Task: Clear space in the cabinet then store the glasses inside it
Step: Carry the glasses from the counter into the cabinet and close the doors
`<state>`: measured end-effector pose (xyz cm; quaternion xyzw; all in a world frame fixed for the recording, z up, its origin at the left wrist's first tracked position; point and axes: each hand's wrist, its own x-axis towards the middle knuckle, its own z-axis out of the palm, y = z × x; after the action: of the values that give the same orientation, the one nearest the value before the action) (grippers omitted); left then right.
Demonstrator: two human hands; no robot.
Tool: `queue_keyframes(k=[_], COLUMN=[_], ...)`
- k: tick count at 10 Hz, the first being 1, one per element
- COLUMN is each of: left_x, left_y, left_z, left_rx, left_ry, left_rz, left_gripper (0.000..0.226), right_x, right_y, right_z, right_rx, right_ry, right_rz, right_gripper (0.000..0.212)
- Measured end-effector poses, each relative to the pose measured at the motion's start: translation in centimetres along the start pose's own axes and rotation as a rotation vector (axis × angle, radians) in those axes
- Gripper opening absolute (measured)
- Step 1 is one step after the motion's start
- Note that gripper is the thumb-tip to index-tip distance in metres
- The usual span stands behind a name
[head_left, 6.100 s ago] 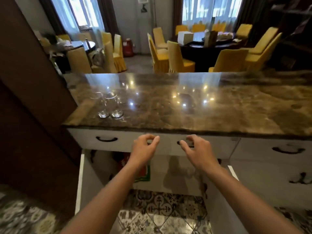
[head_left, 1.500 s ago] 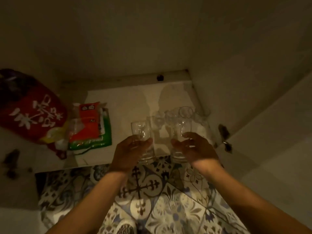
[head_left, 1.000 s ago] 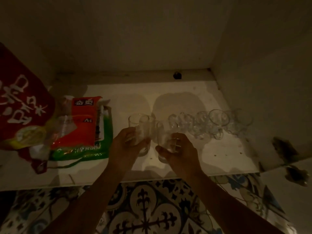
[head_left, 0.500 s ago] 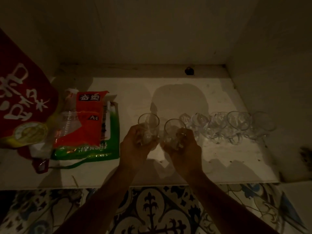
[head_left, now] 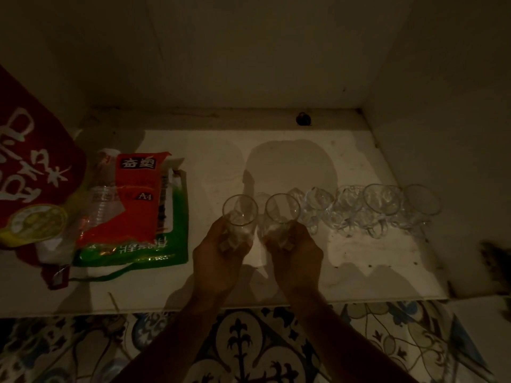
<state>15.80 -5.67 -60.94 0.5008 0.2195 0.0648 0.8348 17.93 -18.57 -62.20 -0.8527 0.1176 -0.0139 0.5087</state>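
Right now my left hand point(head_left: 218, 261) grips a clear round tumbler point(head_left: 240, 210) and my right hand point(head_left: 296, 258) grips a second tumbler point(head_left: 282, 208). Both are upright, side by side, near the front edge of the cabinet floor point(head_left: 221, 161). Glass cups point(head_left: 381, 205) run in a row toward the right wall. Glossy paper pack point(head_left: 138, 205) at the left edge. Smooth floor open behind.

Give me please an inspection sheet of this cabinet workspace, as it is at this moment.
surface: pale cabinet shelf, stained, dimly lit.
job's things: two glasses, left glass and right glass, upright, side by side; row of glasses stands to their right.
clutter: red bag, plastic bottle, A4 paper pack at the left.
grips: left hand holds left glass; right hand holds right glass.
cables: nothing seen.
surroundings: patterned floor tiles in front; plain back wall.
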Motion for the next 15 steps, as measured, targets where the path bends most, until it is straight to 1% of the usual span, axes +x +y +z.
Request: queue_keyframes(k=[1, 2, 3, 4, 5, 7, 8, 9, 10, 11, 12, 13, 14, 15], left_x=[1.0, 1.5, 1.9, 2.1, 2.3, 3.1, 2.8, 2.7, 2.7, 2.7, 2.1, 1.1, -0.3, -2.4], left_y=[-1.5, -1.5, -1.2, -1.2, -1.1, -1.4, -1.1, -0.9, -1.1, -1.3, -1.2, -1.0, -0.8, 0.2], left_z=[0.3, 0.9, 1.9, 1.6, 2.0, 2.2, 2.2, 2.0, 2.1, 2.0, 1.5, 1.3, 0.9, 0.5], left_rx=[0.35, 0.488, 0.511, 0.722, 0.719, 0.651, 0.712, 0.735, 0.662, 0.674, 0.796, 0.817, 0.789, 0.916], left_ry=[0.057, 0.081, 0.092, 0.097, 0.122, 0.144, 0.121, 0.112, 0.12, 0.111, 0.117, 0.103, 0.08, 0.055], left_rz=[0.037, 0.189, 0.164, 0.222, 0.226, 0.2, 0.219, 0.202, 0.175, 0.16, 0.185, 0.176, 0.163, 0.168], left_gripper=[0.05, 0.05, 0.046, 0.05, 0.051, 0.04, 0.047, 0.051, 0.047, 0.051, 0.057, 0.075, 0.073, 0.073], right_x=[0.9, 1.7, 2.2, 2.4, 2.6, 3.1, 3.1, 3.1, 3.1, 2.9, 2.1, 1.4, 0.1, -1.4], right_y=[-1.1, -0.9, -1.6, -1.8, -2.0, -2.3, -2.2, -2.4, -2.5, -2.5, -2.3, -2.0, -2.1, -2.4], right_z=[0.1, 0.1, -0.1, 0.0, 0.1, 0.2, 0.2, 0.1, 0.0, 0.0, 0.0, -0.5, -1.8, -4.2], right_rx=[-0.076, -0.148, -0.166, -0.192, -0.212, -0.223, -0.262, -0.275, -0.293, -0.319, -0.355, -0.354, -0.347, -0.376], right_ry=[0.031, 0.016, 0.025, 0.024, 0.021, 0.007, 0.008, 0.008, -0.024, -0.04, -0.067, -0.087, -0.116, -0.159], right_rz=[0.066, 0.052, 0.086, 0.076, 0.068, 0.082, 0.062, 0.065, 0.076, 0.097, 0.111, 0.11, 0.085, 0.005], right_gripper=[0.03, 0.045, 0.047, 0.04, 0.04, 0.038, 0.041, 0.042, 0.042, 0.048, 0.052, 0.05, 0.052, 0.058])
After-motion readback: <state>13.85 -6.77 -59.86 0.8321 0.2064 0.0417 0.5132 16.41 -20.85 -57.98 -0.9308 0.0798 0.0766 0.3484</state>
